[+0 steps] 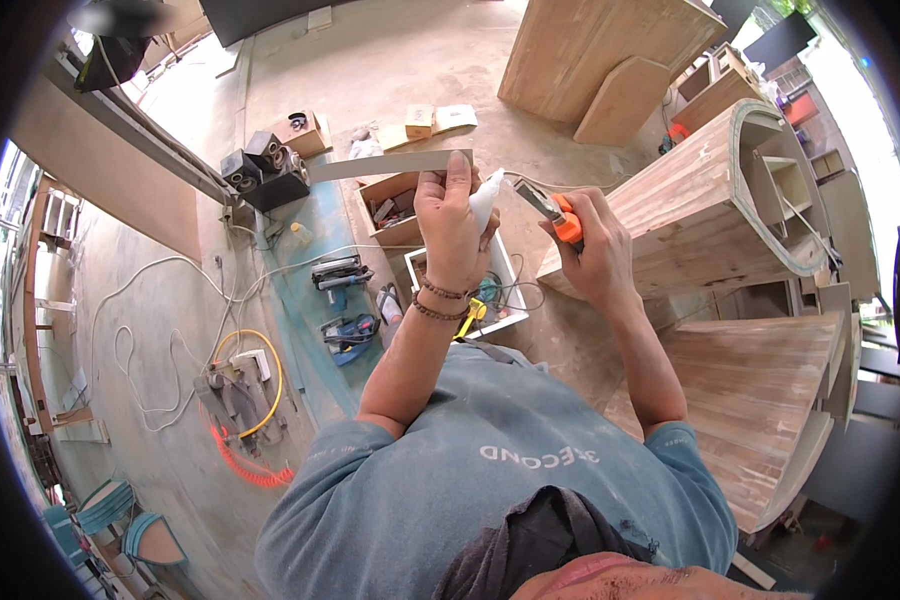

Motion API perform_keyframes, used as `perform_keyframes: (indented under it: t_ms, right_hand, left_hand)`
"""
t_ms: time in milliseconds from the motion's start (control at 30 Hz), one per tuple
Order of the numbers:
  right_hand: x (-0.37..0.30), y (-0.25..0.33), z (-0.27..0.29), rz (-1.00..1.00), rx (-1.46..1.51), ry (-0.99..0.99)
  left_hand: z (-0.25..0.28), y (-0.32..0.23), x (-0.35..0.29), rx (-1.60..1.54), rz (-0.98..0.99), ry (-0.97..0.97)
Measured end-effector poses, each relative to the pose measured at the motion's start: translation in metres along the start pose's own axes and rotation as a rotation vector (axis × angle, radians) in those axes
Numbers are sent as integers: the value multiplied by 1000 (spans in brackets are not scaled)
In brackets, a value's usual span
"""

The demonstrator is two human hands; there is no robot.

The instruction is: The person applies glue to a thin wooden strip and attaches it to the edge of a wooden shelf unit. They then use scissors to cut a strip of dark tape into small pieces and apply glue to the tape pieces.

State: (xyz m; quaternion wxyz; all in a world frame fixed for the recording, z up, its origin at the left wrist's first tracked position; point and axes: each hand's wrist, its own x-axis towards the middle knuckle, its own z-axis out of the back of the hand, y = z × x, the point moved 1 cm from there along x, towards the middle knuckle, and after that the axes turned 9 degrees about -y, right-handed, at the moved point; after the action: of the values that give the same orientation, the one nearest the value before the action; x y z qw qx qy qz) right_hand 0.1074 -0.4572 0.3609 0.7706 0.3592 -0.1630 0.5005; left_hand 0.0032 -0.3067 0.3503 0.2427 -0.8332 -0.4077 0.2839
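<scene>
Grey strip (380,163) and orange-handled tool (567,222), held up above floor (370,70).
Left hand (452,220) grips strip, extending leftward, plus white tapered piece (485,203); right hand (602,248) closed around tool, metal end near white piece, apart.

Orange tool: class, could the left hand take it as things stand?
Probably not: the left hand holds a grey strip and a white object, while the right hand grips the orange tool.

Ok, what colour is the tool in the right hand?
Bright orange with a dark part: the tool in the right hand, head view.
</scene>
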Motion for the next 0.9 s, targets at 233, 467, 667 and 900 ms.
perform_keyframes:
  t_ms: [233,467,667,900]
  right_hand:
    - [-1,10,8,-43,-23,122]
    - [16,20,18,-16,-30,69]
    - [23,27,25,13,-118,107]
    - [28,27,31,50,-148,129]
  left_hand:
    - [8,-9,6,-45,37,91]
    - [-8,-17,-11,107,-91,-19]
    - [-8,-15,-13,140,-123,1]
    - [-7,-12,-11,176,-215,-46]
